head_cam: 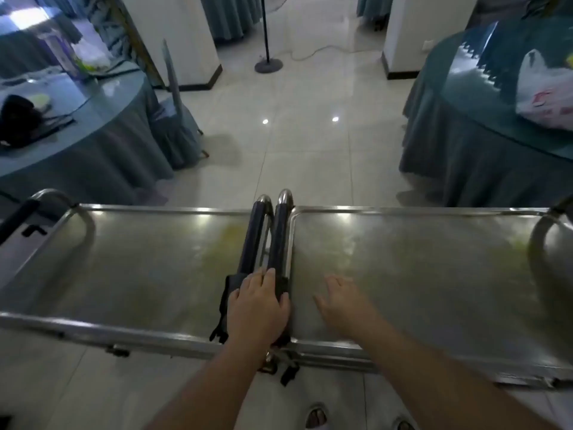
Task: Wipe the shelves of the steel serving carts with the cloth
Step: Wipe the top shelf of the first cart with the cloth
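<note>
Two steel carts stood side by side, handles touching at centre. Left hand [259,308] lay flat, fingers fairly straight, on the padded handles [268,240] and a dark strap there; gripping nothing I could confirm. Right hand [341,301] rested open, fingers spread, on the right shelf [434,268] near its near-left corner. No cloth was visible; it could not be told whether one lay under a palm.

Judgement: wipe in long overlapping strokes, far rim to near, pressing harder on the yellowish smears on the left shelf [139,268] and right shelf; steady the cart with the other hand.

Containers: both shelves held nothing. A white bag [541,88] sat on the right desk [465,97], contents unseen.
</note>
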`<state>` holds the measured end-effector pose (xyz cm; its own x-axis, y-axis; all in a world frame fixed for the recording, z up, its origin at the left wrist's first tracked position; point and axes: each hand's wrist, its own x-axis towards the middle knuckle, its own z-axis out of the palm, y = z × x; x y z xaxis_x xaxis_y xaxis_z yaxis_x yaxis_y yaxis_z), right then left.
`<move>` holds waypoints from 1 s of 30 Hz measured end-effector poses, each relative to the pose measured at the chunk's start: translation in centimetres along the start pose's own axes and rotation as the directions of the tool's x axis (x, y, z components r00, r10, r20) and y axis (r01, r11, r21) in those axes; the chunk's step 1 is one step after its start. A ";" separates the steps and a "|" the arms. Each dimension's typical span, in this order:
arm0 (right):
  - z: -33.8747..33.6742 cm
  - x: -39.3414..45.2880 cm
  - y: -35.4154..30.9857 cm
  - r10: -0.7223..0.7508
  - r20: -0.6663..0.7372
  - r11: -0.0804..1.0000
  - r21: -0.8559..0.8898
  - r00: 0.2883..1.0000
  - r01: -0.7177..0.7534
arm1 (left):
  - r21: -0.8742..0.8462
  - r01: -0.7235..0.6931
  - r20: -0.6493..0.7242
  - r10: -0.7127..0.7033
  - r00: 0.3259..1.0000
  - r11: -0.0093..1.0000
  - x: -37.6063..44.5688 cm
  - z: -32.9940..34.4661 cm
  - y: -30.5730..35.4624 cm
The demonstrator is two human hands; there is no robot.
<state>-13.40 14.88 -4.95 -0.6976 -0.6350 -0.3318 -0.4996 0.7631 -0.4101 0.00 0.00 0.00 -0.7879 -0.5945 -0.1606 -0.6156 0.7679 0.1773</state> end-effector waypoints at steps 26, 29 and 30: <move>-2.3 1.1 -4.0 0.108 0.255 0.455 0.847 0.961 -0.275 | -0.053 0.033 -0.069 -0.037 0.997 0.998 -1.0 0.9 -4.5; -5.2 0.8 -0.5 0.069 0.283 0.419 0.862 0.957 -0.285 | -0.066 -0.002 -0.054 -0.001 0.999 0.998 -0.1 1.0 -2.4; -5.9 0.8 0.5 0.067 0.286 0.397 0.871 0.956 -0.289 | -0.072 -0.007 -0.051 0.003 0.999 0.997 0.2 1.0 -1.7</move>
<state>-17.22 15.48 -0.39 -0.5529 -0.5906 -0.5878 0.4502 0.3818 -0.8072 0.90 -1.22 -1.36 -0.7895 -0.6038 -0.1099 -0.6101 0.7527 0.2475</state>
